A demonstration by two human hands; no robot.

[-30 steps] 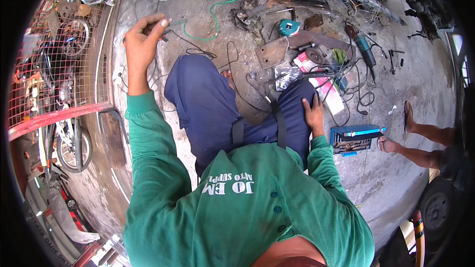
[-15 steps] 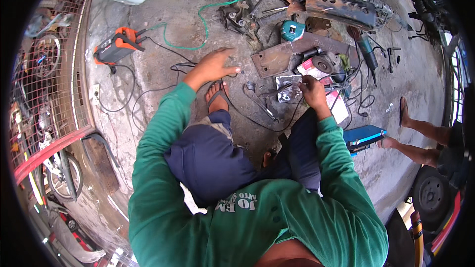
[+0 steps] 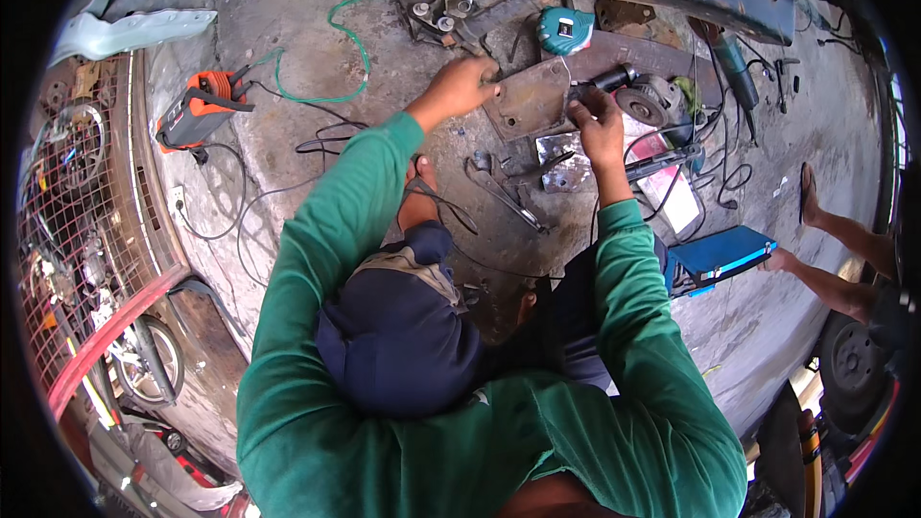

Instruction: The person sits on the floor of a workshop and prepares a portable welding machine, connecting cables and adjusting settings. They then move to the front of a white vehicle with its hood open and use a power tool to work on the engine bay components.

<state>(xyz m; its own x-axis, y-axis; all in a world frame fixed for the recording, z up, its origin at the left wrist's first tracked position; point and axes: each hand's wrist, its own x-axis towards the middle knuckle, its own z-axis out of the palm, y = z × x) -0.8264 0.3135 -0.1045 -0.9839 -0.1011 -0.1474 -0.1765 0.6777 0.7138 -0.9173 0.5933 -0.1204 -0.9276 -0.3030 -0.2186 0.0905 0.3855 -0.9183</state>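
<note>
A flat, rusty metal plate [image 3: 530, 101] with holes near its corners lies between my hands. My left hand [image 3: 459, 88] has its fingers closed on the plate's left edge. At the plate's right edge, my right hand [image 3: 600, 129] pinches with its fingertips, partly hiding the contact. Just beyond the plate is a teal tape measure [image 3: 566, 31]. A long, flat steel bar [image 3: 645, 62] extends behind it to the right. Below my right hand lies a small, spattered metal sheet [image 3: 568, 176]. A grinding disc [image 3: 641, 105] rests beside that hand.
An orange and black welding machine [image 3: 201, 110] stands at left, with a green cable [image 3: 357, 38] and black cables across the floor. An angle grinder [image 3: 734, 72] lies at right. Near another person's legs [image 3: 835, 273] is a blue toolbox [image 3: 721, 254]. Red-framed mesh [image 3: 82, 173] borders the left.
My left hand has moved forward and right from above my foot to the plate's left edge. My right hand has moved forward from the small metal sheet to the plate's right edge.
</note>
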